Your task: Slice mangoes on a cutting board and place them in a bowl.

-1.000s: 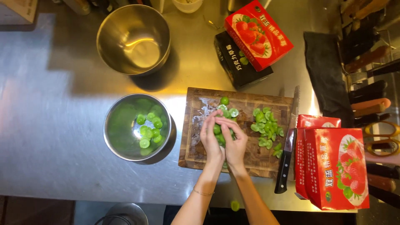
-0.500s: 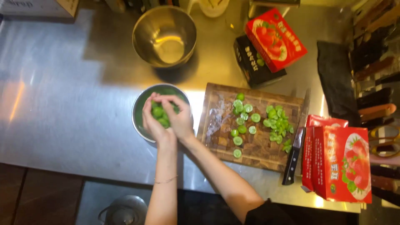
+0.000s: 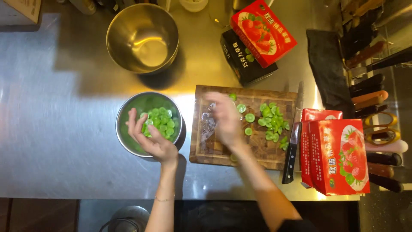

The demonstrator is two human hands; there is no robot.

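While the left hand (image 3: 151, 138) is held over the small steel bowl (image 3: 124, 141), its fingers are curled loosely open above the green slices (image 3: 162, 120) inside. The right hand (image 3: 225, 120) is seen blurred above the wooden cutting board (image 3: 206, 146); its finger state cannot be told. More green pieces (image 3: 270, 122) lie beside a knife (image 3: 292, 141).

Head camera, straight down over steel counter (image 3: 56, 129)
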